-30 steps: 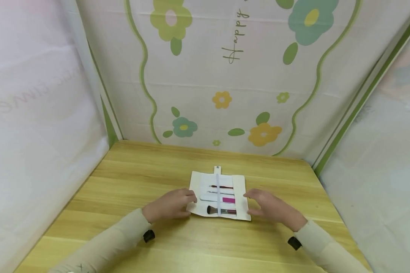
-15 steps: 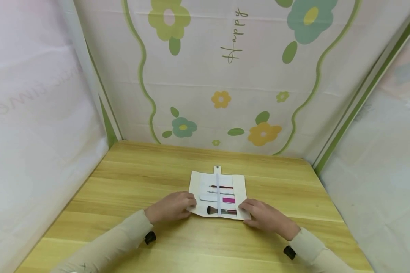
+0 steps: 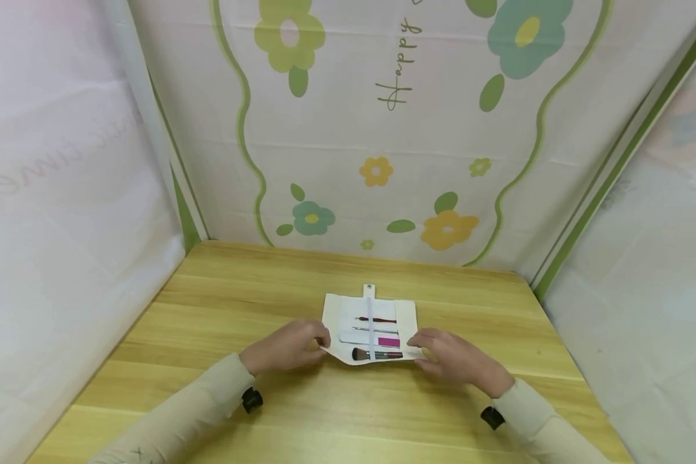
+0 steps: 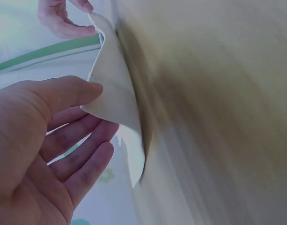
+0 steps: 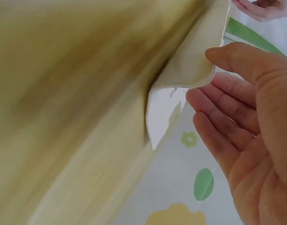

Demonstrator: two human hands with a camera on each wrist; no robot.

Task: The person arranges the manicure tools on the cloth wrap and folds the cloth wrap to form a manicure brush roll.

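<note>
A cream roll-up tool case [image 3: 407, 319] lies unrolled on the table, its snap tab [image 3: 369, 291] at the far side. Under its pale elastic band [image 3: 371, 310] sit a makeup brush [image 3: 362, 354], a flat white piece with a magenta end [image 3: 389, 342], a slim silver tool [image 3: 377, 330] and a slim dark-red tool [image 3: 383, 320]. My left hand [image 3: 284, 347] pinches the near left corner between thumb and fingers. At the near right corner, my right hand [image 3: 464, 359] does likewise. Both wrist views show the case's near edge [image 4: 113, 70] raised off the table.
The wooden table [image 3: 255, 277] extends around the case on all sides. White flower-printed fabric [image 3: 325, 116] stands behind it, with fabric walls at left [image 3: 81, 225] and right [image 3: 638, 309].
My right hand has come in from beside the case to its near right corner and pinches it. The case's near edge has risen, with the brush tilting up on it.
</note>
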